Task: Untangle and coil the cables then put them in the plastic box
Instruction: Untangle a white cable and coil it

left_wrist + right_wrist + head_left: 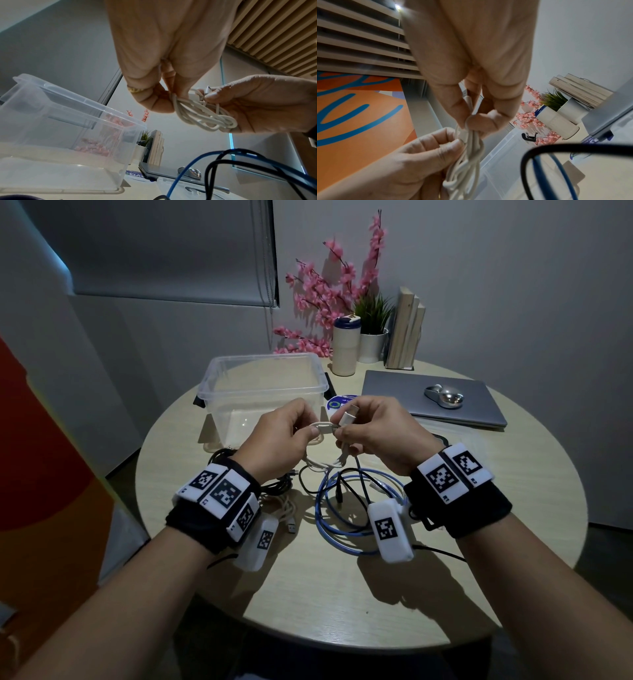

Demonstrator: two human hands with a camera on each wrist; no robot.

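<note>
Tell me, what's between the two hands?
A bundle of white cable stretches between the left hand and the right hand; each pinches one side of it. The head view shows it best.

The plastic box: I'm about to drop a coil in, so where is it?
In the head view the plastic box stands open on the table's far left, just beyond the left hand.

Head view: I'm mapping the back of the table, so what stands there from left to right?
plastic box → tumbler → potted plant → books → laptop with mouse on it
</note>
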